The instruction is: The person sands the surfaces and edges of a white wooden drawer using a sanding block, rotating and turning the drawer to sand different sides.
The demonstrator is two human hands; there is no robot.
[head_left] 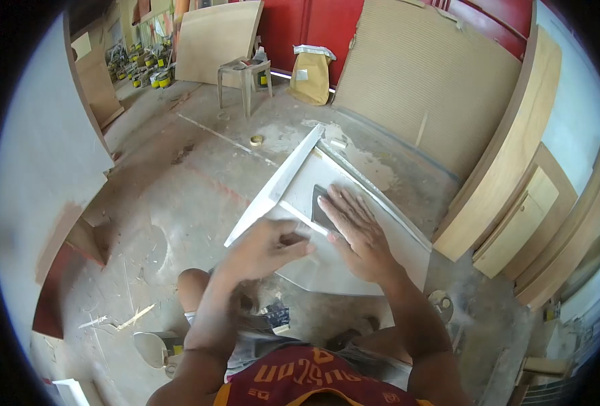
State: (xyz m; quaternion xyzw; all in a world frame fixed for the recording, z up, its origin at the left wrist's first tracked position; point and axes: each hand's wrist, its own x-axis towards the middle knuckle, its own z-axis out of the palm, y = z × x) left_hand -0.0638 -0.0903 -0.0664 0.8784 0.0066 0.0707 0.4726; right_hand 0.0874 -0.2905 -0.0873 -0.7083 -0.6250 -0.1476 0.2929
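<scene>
A white panel piece (361, 260) with raised white edge strips rests in front of me, above the floor. My right hand (359, 233) lies over it with fingers extended, pressing a dark grey sheet that looks like sandpaper (320, 207) against its face. Part of the sheet shows left of the fingers; the rest is hidden under the hand. My left hand (267, 247) is slightly blurred beside the piece's left strip (278, 184), thumb apart from the curled fingers and nothing visible between them. I cannot tell whether it touches the piece.
On the concrete floor lie a tape roll (256, 140) and wood splinters (135, 317). A plastic stool (244, 74) and a paper sack (311, 76) stand farther back. Boards (510, 155) lean at the right, and a large pale panel (50, 155) stands left. Several cans (159, 79) sit at the back.
</scene>
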